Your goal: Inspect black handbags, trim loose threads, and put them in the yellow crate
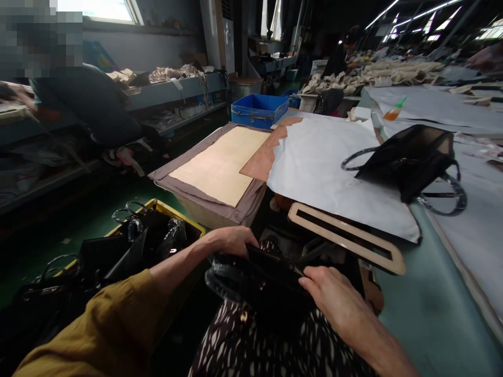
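Observation:
A black handbag [271, 288] with plastic-wrapped handles rests over my lap. My left hand [234, 241] grips its upper left edge, fingers wrapped over the rim. At the opposite end, my right hand [324, 285] pinches the bag's upper right edge between thumb and fingers. One wrapped handle hangs at the bag's left side, and a small gold-coloured piece shows near its lower left. The bag's inside is too dark to make out.
Left, a yellow crate [173, 212] holds several black bags. Ahead are a cream board [223, 162], a blue bin [259, 111] and a long slotted wooden frame [346, 238]. Another black bag [412, 157] lies on the right table [424, 298]. A person [90, 99] is at the far left, another further back.

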`<state>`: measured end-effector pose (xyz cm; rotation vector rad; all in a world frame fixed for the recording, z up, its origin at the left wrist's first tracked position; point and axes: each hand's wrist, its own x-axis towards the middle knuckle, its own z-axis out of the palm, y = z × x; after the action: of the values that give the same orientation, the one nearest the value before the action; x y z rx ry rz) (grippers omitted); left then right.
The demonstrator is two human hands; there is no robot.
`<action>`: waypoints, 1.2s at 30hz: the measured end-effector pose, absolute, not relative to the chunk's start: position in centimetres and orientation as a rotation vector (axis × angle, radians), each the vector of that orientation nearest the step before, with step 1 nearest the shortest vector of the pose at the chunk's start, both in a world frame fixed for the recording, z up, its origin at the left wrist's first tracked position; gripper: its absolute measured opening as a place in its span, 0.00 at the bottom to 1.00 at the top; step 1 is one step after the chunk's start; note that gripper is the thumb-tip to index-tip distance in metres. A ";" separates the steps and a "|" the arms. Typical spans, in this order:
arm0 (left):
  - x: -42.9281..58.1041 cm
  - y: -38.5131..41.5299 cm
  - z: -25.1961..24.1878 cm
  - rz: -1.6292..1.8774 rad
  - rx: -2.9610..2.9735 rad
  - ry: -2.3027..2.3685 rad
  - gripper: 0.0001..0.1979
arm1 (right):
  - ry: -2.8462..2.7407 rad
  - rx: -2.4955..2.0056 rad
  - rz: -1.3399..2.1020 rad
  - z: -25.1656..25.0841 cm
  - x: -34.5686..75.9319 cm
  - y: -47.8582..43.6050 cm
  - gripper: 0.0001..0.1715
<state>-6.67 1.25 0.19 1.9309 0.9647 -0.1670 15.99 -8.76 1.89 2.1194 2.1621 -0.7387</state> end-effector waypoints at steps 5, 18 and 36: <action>-4.8 -1.8 -0.3 -0.064 2.097 0.877 0.14 | 2.098 2.173 -0.883 0.9 18.5 -11.3 0.14; -2.3 -1.3 0.6 -0.080 2.437 0.881 0.14 | 2.148 2.134 -0.899 1.2 18.5 -11.1 0.16; 2.1 -0.7 -0.2 -0.090 2.215 0.687 0.10 | 2.161 2.084 -0.796 1.8 18.3 -10.7 0.15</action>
<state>2.09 -0.68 -0.20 2.2154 0.6866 -0.0903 18.26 -10.71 1.80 2.0843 2.1608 -0.7960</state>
